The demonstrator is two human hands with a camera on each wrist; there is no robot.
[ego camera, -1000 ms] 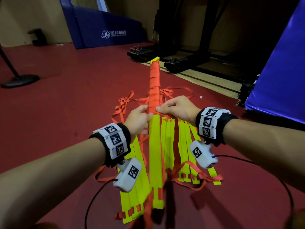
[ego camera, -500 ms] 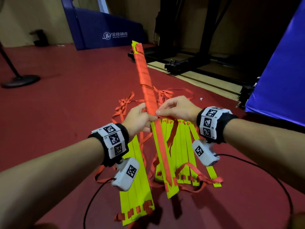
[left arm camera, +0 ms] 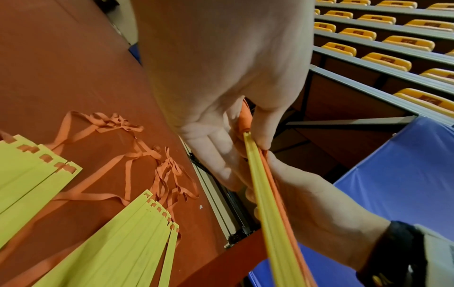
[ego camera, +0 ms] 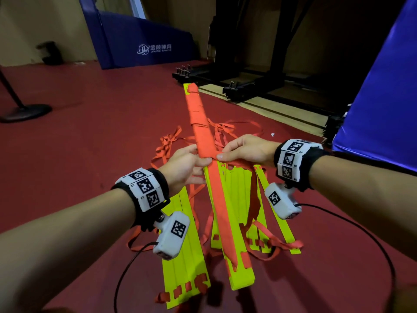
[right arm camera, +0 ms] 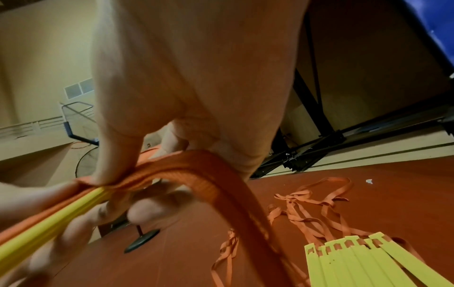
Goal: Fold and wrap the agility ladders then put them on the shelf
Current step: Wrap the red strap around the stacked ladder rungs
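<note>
A bundle of yellow ladder rungs (ego camera: 212,190) wrapped in orange strap runs from my hands out to the far end, tilted over the red floor. My left hand (ego camera: 203,163) grips it at mid-length from the left, thumb on top. My right hand (ego camera: 222,154) pinches the orange strap (right arm camera: 196,167) against the bundle's edge (right arm camera: 49,229). From there the strap curves down towards the floor. The left wrist view shows my left hand (left arm camera: 248,151) holding the stacked rung edges (left arm camera: 260,194). Loose yellow rungs (ego camera: 185,256) lie fanned below, with tangled orange straps (ego camera: 171,141) beyond.
A second fan of rungs (ego camera: 266,199) lies right of the bundle. Black equipment frames (ego camera: 248,82) stand behind it. Blue mats stand at the back (ego camera: 144,41) and the right (ego camera: 379,98). A black stand base (ego camera: 24,111) sits far left. Wrist-camera cables (ego camera: 361,233) trail on the floor.
The bundle turned from edge-on and upright to flat face up and tilted left, then dropped slightly lower. Both hands kept their hold at the same place.
</note>
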